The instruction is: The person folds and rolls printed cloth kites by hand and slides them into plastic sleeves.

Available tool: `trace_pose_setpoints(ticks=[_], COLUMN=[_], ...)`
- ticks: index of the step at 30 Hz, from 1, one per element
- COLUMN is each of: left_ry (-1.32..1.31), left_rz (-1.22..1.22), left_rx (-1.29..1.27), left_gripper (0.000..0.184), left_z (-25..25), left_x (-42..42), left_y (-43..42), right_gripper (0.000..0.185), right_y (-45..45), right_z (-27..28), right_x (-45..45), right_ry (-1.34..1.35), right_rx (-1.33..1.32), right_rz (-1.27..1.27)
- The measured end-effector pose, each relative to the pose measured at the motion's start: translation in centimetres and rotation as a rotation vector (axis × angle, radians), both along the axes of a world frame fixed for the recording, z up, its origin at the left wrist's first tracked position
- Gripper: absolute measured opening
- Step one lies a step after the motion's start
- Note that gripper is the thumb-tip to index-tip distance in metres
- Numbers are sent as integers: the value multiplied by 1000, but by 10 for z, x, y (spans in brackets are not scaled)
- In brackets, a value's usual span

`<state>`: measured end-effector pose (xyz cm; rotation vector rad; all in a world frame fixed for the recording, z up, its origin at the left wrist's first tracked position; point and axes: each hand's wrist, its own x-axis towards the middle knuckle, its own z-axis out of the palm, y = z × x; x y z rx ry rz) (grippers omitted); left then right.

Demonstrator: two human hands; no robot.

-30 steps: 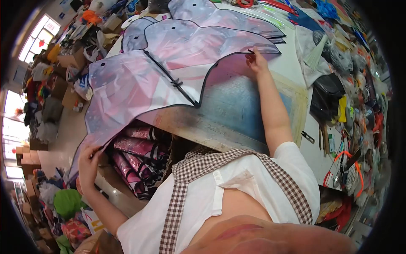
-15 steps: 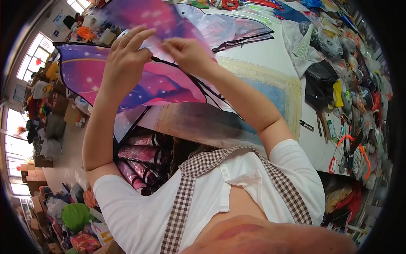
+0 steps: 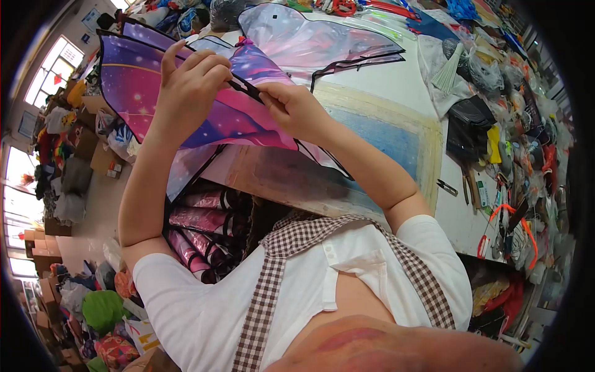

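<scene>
A purple and pink printed kite sail (image 3: 145, 84) with black edging hangs from my hands over the table's near left part. My left hand (image 3: 189, 90) is closed on its black edge strip, the index finger raised. My right hand (image 3: 294, 111) pinches the same strip (image 3: 246, 88) a little to the right, thumb against finger. Between the two hands the strip runs fairly straight. Folds of the fabric droop below it. Another pale pink and blue sail (image 3: 322, 40) with black edging lies on the table behind.
A worn blue and tan board (image 3: 378, 136) covers part of the white table. Thread snips (image 3: 447, 187) lie to the right, near a black bag (image 3: 474, 121) and heaped plastic bags. Rolled pink pieces (image 3: 207, 217) sit below the table edge. Boxes and bundles crowd the left floor.
The raised, blurred part of the sail has come down. My right hand has moved right and lower, and now pinches the black edge strip. My left hand stays on the edge.
</scene>
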<state>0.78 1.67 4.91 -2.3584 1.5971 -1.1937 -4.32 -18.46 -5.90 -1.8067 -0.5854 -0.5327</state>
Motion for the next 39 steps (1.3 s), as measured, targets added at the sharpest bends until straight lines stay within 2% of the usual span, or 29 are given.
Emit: trace_pose_setpoints(ticks=[2, 4, 6, 8, 9, 10, 12, 13, 14, 15, 16, 17, 18, 19, 21, 22, 23, 25, 27, 28, 29, 31, 33, 35, 38, 39], left_ry=[53, 161, 146, 113, 104, 3, -200, -207, -144, -77, -39, -4, 215, 431, 641, 968, 1294, 1620, 1668, 1671, 1100, 530, 540, 532, 1328, 1321], left_rz=[16, 41, 75, 140, 136, 109, 48, 42, -25, -93, -125, -165, -221, -279, -345, -392, -436, -488, -456, -470, -521, -556, -601, -618, -580, -579], left_rx=[-15, -40, -1, 85, 84, -59, -343, -345, -546, -749, -855, -962, -923, -875, -828, -750, -648, -511, -422, -408, -466, -507, -723, -829, -808, -807], left_gripper=[8, 9, 13, 24, 24, 33, 50, 50, 61, 71, 76, 81, 79, 76, 73, 67, 62, 56, 36, 36, 34, 31, 27, 25, 24, 24], left_z=[-2, -6, -7, -8, -9, -12, -15, -14, -10, -7, -8, -8, -13, -19, -33, -40, -47, -49, -60, -67, -77, -94, -101, -108, -122, -113], left_x=[1, 4, 5, 6, 6, 5, 7, 15, 29, 46, 63, 81, 101, 120, 144, 152, 158, 147, 113, 96, 80, 57, 45, 57, 84, 89], left_y=[3, 6, 5, 2, -2, -10, -21, -19, -14, -10, -6, -2, 2, 5, -2, -11, -22, -47, -79, -96, -113, -144, -171, -177, -187, -185], right_gripper=[21, 20, 19, 19, 18, 18, 18, 18, 18, 26, 14, 14, 16, 18, 22, 22, 22, 22, 22, 22, 23, 24, 25, 26, 29, 30], right_y=[2, 4, 6, 11, 12, 7, -29, -63, -94, -119, -141, -158, -149, -186, -204, -207, -215, -233, -260, -276, -293, -324, -356, -387, -429, -447], right_z=[0, -2, -3, -3, -1, 1, 11, 34, 57, 92, 126, 165, 201, 225, 268, 283, 295, 311, 322, 326, 329, 335, 339, 343, 345, 345], right_x=[0, 0, 0, -3, -3, 2, 27, 33, 35, 14, 7, -15, -46, -49, -80, -100, -117, -146, -172, -185, -198, -218, -233, -240, -231, -223], right_ry=[-40, 91, 155, 115, 89, 79, -188, -333, -446, -347, -480, -445, -346, -551, -1254, -1294, -1236, -1141, -1023, -954, -882, -732, -590, -464, -312, -248], right_rx=[-17, 10, 20, -36, -62, -62, 27, -112, -119, -257, 2, -14, 88, -164, -702, -752, -763, -781, -785, -775, -759, -722, -667, -611, -548, -524], right_rz=[-17, 14, 27, -112, -185, -190, -397, -495, -589, -758, -637, -623, -638, -898, -932, -970, -1033, -1152, -1254, -1304, -1354, -1432, -1481, -1483, -1393, -1331])
